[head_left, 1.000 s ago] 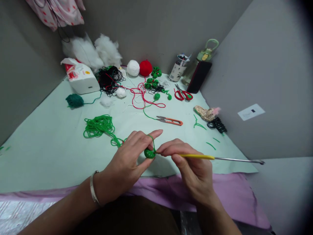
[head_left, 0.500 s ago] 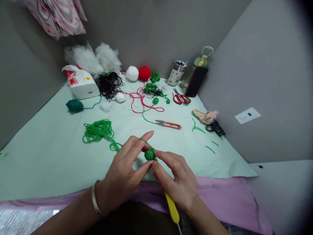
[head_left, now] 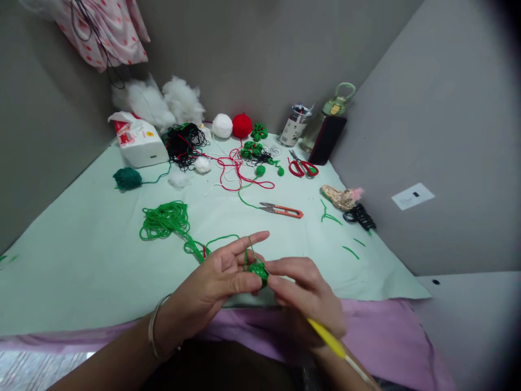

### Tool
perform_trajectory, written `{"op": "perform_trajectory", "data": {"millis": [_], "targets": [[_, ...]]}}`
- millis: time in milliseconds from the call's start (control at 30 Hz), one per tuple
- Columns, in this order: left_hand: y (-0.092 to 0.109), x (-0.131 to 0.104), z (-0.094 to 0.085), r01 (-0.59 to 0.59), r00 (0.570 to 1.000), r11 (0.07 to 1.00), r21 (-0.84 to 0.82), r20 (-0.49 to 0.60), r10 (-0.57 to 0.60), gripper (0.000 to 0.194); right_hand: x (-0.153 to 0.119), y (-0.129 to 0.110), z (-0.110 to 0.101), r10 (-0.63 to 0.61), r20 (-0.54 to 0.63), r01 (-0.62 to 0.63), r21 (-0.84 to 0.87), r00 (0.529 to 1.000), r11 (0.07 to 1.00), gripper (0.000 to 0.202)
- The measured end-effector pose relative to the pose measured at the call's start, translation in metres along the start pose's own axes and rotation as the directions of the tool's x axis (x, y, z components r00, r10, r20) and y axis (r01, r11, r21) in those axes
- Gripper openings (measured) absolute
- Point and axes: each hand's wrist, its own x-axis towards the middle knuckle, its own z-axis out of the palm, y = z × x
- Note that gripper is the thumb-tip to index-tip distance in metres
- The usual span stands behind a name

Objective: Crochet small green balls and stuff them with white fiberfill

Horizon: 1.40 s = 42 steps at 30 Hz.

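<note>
A small green crochet piece (head_left: 258, 273) is pinched between the thumb and fingers of my left hand (head_left: 222, 279). Green yarn runs over that hand's raised index finger and down to the piece. My right hand (head_left: 307, 290) grips a crochet hook (head_left: 326, 336) with a yellow handle; its metal tip meets the piece's right side, partly hidden by the fingertips. From my left hand the strand leads back to a loose heap of green yarn (head_left: 165, 220) on the table, with a small red bit beside its tail.
Orange thread snips (head_left: 281, 210) lie beyond my hands, with red-handled scissors (head_left: 303, 167) farther back. White (head_left: 222, 126) and red yarn balls (head_left: 241, 126), tangled black yarn (head_left: 185, 145), a tissue pack (head_left: 140, 142) and a phone (head_left: 328, 140) line the rear. Green scraps (head_left: 350, 252) lie right.
The crochet piece and both hands have shifted slightly right and nearer to me. My left index finger has straightened under the yarn, and the hook's handle has swung to the right.
</note>
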Motion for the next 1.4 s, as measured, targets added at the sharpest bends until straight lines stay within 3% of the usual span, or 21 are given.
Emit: {"op": "perform_trajectory", "data": {"millis": [100,200,300,367,433,533,567,633,700,767,900,1000,1067,1133,1300,1400], "targets": [[0.005,-0.001,-0.004,-0.03,0.999,0.995,0.096,-0.026,0.033,0.075,0.002,-0.001,-0.004,0.061,-0.094,-0.036,0.247,0.994,0.968,0.029],[0.011,-0.003,-0.008,-0.056,0.997,0.975,0.214,-0.031,0.064,0.071,0.006,-0.003,-0.01,0.216,-0.062,-0.175,0.39,0.974,0.904,0.027],[0.015,-0.004,-0.009,-0.085,0.996,0.949,0.304,0.002,0.088,0.061,0.011,-0.003,-0.011,0.436,-0.051,-0.327,0.584,0.899,0.743,0.022],[0.013,-0.003,-0.007,-0.118,0.992,0.941,0.318,0.001,0.124,0.058,0.012,-0.003,-0.007,0.519,-0.013,-0.384,0.656,0.855,0.65,0.023],[0.007,-0.003,-0.003,-0.164,0.982,0.936,0.311,-0.04,0.185,0.061,0.009,-0.003,0.0,0.495,-0.036,-0.391,0.563,0.868,0.728,0.022],[-0.004,-0.003,0.004,-0.189,0.969,0.947,0.261,-0.109,0.223,0.066,-0.001,-0.004,0.009,0.191,-0.137,-0.186,0.047,0.972,0.981,0.025],[-0.007,-0.003,0.006,-0.175,0.972,0.958,0.226,-0.113,0.204,0.065,-0.004,-0.004,0.011,0.047,-0.135,-0.063,-0.118,0.99,0.991,0.031],[-0.009,-0.003,0.007,-0.123,0.985,0.982,0.143,-0.102,0.138,0.062,-0.007,-0.003,0.014,-0.07,-0.124,0.038,-0.243,0.99,0.969,0.04],[-0.007,-0.004,0.005,-0.069,0.994,0.995,0.077,-0.079,0.075,0.057,-0.005,-0.002,0.013,0.022,-0.172,-0.046,-0.139,0.985,0.989,0.037],[-0.002,-0.005,0.002,-0.038,0.998,0.998,0.04,-0.056,0.04,0.051,0.001,-0.002,0.01,0.186,-0.229,-0.172,0.081,0.955,0.982,0.028],[0.006,-0.006,-0.003,-0.039,0.999,0.999,0.032,0.015,0.038,0.04,0.011,-0.001,0.001,0.438,-0.223,-0.287,0.492,0.871,0.822,0.019],[0.007,-0.006,-0.004,-0.061,0.997,0.997,0.049,0.06,0.058,0.035,0.015,0.0,-0.003,0.547,-0.166,-0.332,0.64,0.82,0.692,0.018],[0.006,-0.006,-0.003,-0.085,0.994,0.993,0.083,0.071,0.079,0.036,0.015,0.0,-0.002,0.577,-0.144,-0.342,0.682,0.804,0.647,0.018],[0.004,-0.005,-0.003,-0.105,0.994,0.982,0.159,0.05,0.098,0.04,0.014,-0.001,0.001,0.561,-0.121,-0.346,0.675,0.819,0.651,0.017],[-0.001,-0.005,-0.002,-0.152,0.981,0.896,0.416,-0.049,0.19,0.06,0.01,-0.005,0.007,0.375,-0.048,-0.312,0.46,0.926,0.831,0.017],[-0.001,-0.005,-0.001,-0.171,0.968,0.861,0.479,-0.082,0.237,0.068,0.008,-0.004,0.009,0.421,-0.062,-0.34,0.491,0.905,0.802,0.017]]}}
